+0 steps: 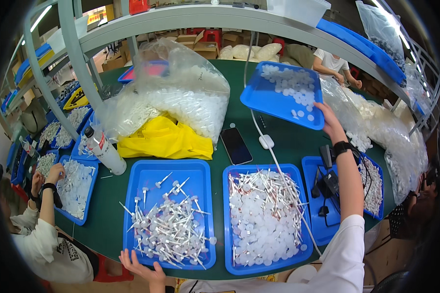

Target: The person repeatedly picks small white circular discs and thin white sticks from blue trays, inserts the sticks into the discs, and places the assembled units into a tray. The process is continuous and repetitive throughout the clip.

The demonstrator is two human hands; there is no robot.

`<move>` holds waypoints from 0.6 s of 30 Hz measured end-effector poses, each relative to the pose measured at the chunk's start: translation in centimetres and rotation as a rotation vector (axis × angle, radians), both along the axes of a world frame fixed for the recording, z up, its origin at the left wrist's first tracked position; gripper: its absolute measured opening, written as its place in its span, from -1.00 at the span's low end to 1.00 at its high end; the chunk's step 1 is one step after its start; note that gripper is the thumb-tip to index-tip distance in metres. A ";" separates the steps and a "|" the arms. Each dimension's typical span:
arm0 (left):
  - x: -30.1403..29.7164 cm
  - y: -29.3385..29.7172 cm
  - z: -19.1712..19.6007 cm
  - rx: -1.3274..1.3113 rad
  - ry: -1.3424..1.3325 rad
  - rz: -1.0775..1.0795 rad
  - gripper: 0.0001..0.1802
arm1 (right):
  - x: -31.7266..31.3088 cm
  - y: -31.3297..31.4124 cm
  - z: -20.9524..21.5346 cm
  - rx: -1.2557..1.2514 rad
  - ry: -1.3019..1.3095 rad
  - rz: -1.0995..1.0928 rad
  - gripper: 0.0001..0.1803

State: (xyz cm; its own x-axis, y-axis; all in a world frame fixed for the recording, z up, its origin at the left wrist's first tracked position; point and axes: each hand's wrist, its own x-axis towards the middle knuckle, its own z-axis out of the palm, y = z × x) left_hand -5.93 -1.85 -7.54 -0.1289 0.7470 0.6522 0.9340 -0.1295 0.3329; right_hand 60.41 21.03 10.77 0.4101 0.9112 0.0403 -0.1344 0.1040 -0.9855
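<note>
My right hand (pixel 329 119) grips the right edge of a blue tray (pixel 256 100), lifted and tilted over the far side of the table. White translucent discs (pixel 293 84) lie scattered in that tray. At the near left, my left hand (pixel 143 267) has its fingers spread by the front corner of another blue tray (pixel 130 215). White sticks with discs fitted on them (pixel 173 227) are heaped in this one. Between my arms is a third blue tray (pixel 227 219), with loose discs (pixel 259 234) at its near part and thin white sticks (pixel 259 188) toward its far end.
A black phone (pixel 236 146) and a white cable with a switch (pixel 266 142) lie mid-table. Behind stand a large clear bag of discs (pixel 195 93), a yellow bag (pixel 166 139) and a bottle (pixel 105 151). Black adapters (pixel 329 183) sit at right. Co-workers (pixel 44 239) work nearby beneath a grey shelf (pixel 181 18).
</note>
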 end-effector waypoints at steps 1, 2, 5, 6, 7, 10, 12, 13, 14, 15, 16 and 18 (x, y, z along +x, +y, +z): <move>0.1 -0.1 0.3 -0.032 -0.010 0.009 -0.18 | 0.0 2.2 -0.2 -0.010 0.023 0.007 -0.59; -0.5 -0.9 0.1 -0.028 -0.014 0.029 -0.16 | -0.9 5.6 -0.7 -0.017 0.054 0.044 -0.59; 1.2 0.7 1.5 0.184 -0.034 -0.002 -0.27 | 0.2 11.4 -2.3 -0.013 0.132 0.046 -0.59; 1.0 0.5 1.1 0.123 -0.086 -0.045 -0.15 | 1.0 13.1 -3.3 -0.010 0.141 0.035 -0.59; 0.8 0.6 0.9 0.135 -0.073 -0.066 -0.17 | 1.7 14.7 -4.4 -0.006 0.150 0.024 -0.59; 0.7 0.1 1.2 0.114 -0.062 -0.061 -0.16 | 1.9 19.5 -6.3 -0.047 0.136 0.021 -0.58; 0.5 0.1 1.0 0.099 -0.050 -0.064 -0.17 | 3.2 21.3 -7.6 -0.022 0.129 0.060 -0.59; 0.3 0.2 0.9 0.084 -0.042 -0.072 -0.18 | 3.7 22.4 -8.2 0.022 0.126 0.066 -0.59; 0.3 0.1 1.0 0.081 -0.036 -0.064 -0.19 | 3.2 23.5 -8.9 0.061 0.128 0.079 -0.59; 0.4 0.2 1.0 0.079 -0.031 -0.059 -0.20 | 3.0 24.3 -9.4 0.100 0.131 0.090 -0.58; 0.5 0.3 1.0 0.076 -0.026 -0.057 -0.21 | 3.2 24.8 -9.6 0.091 0.149 0.112 -0.59; 0.5 0.4 1.1 0.080 -0.013 -0.047 -0.22 | 2.4 26.0 -9.8 0.080 0.194 0.168 -0.60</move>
State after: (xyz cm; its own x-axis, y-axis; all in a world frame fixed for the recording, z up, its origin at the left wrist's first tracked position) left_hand -5.45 -1.44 -6.49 -0.1039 0.6980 0.7085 0.9220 -0.1996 0.3319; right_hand 62.80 46.98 1.01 0.2607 0.9641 0.0500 -0.3418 0.1406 -0.9292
